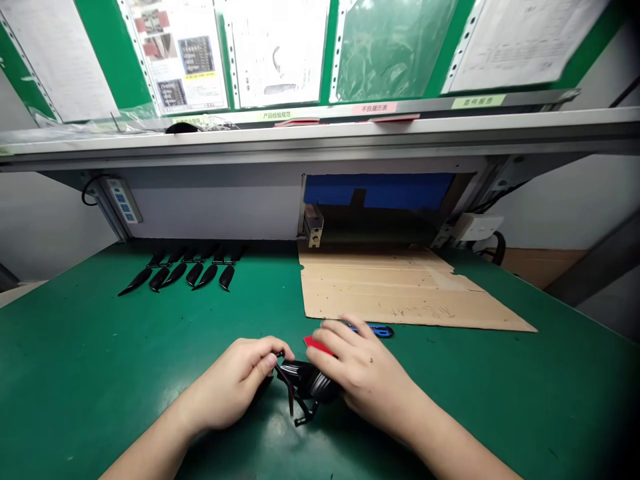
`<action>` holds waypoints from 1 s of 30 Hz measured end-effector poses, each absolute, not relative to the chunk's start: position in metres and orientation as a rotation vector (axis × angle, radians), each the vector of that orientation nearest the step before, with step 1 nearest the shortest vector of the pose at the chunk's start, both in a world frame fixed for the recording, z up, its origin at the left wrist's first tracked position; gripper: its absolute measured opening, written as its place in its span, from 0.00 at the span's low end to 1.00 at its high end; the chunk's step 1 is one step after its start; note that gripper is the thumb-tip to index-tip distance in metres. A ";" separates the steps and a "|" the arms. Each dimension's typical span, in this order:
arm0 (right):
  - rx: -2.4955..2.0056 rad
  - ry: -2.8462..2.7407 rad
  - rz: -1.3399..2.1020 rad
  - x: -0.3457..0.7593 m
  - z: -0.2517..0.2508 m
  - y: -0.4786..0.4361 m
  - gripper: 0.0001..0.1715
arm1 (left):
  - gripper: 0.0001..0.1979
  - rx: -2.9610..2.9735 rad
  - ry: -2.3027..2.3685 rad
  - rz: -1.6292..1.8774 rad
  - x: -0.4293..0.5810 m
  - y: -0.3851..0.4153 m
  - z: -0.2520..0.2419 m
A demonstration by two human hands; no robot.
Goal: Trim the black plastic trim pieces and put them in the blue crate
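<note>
Near the front middle of the green table, glossy black plastic parts (323, 387) with thin black frames lie between my hands. My left hand (237, 380) pinches the upper end of a thin black piece between thumb and forefinger. My right hand (357, 363) is curled over the rounded black parts from the right, its fingers covering part of them. A red item (317, 345) shows just beyond my right fingers; the rest of it is hidden. Behind that hand lies a blue and black cutter (383, 331), partly covered by the fingers.
Several black blade-shaped parts (194, 273) lie in a row at the back left of the green table (90, 373). A flat cardboard sheet (380, 293) lies at the back right, before an opening with a metal block (313, 227). A shelf (250, 143) spans above.
</note>
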State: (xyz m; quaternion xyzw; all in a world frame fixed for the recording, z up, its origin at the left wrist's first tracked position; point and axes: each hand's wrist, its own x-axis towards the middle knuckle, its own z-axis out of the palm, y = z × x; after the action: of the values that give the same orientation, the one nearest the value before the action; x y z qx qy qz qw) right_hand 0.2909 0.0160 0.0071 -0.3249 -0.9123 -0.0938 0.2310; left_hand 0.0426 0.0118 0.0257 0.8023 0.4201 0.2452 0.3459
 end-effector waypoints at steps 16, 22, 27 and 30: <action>-1.471 -2.257 -0.052 0.275 -0.015 0.021 0.18 | 0.16 1.745 1.121 0.811 0.044 0.012 0.024; -1.591 -1.841 -0.001 0.284 -0.011 0.023 0.09 | 0.19 1.286 1.088 0.928 0.034 0.023 0.018; -1.251 -1.916 0.126 0.280 -0.010 0.020 0.17 | 0.17 1.175 0.923 1.270 0.059 0.027 0.001; -1.060 -2.188 -0.181 0.275 -0.015 0.016 0.20 | 0.19 1.163 0.815 1.223 0.069 0.021 -0.004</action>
State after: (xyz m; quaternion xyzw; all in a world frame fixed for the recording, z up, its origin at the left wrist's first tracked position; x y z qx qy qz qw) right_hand 0.2746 0.0163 -0.0150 -0.4081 -0.8426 -0.0696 0.3445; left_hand 0.0693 0.0208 -0.0040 0.5002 0.3504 0.5258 0.5920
